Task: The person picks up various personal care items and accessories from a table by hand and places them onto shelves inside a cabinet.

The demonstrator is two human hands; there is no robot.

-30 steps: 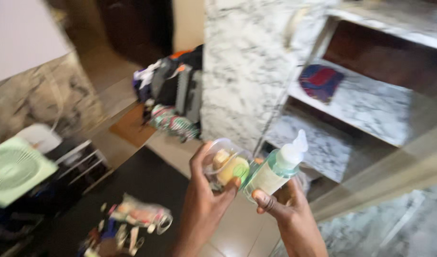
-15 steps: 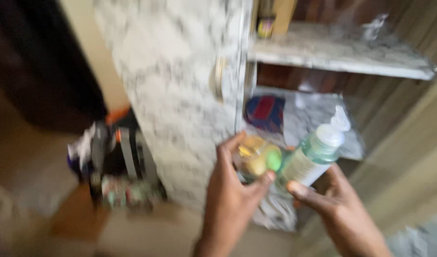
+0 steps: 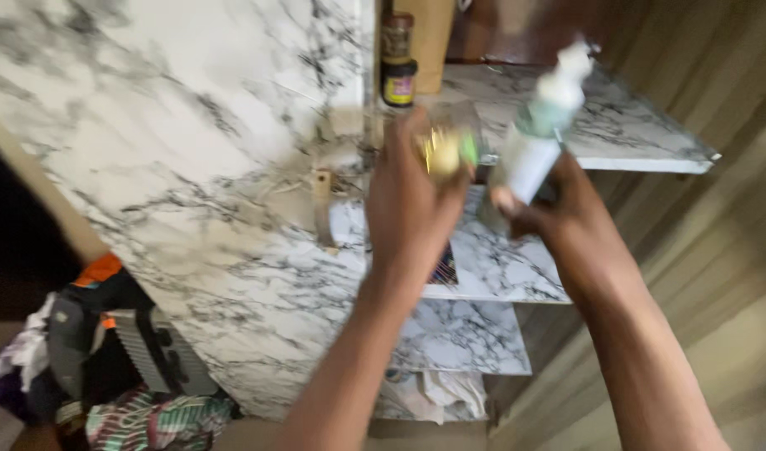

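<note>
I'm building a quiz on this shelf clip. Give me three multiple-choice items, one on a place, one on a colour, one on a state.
1. Where does the dark jar stand?
A. on the top marble shelf
B. on the floor
C. in the left hand

2. What colour is the body of the bottle in the right hand?
A. red
B. white
C. black

3. What state is the left hand in?
A. open and empty
B. flat on a shelf
C. closed round a small clear container

Answers:
1 A, the jar sits at the left end of the top marble shelf.
2 B, the bottle's body looks white, with a pale green upper part and a white top.
3 C, the fingers wrap a small clear container with yellow and green inside, blurred.
</note>
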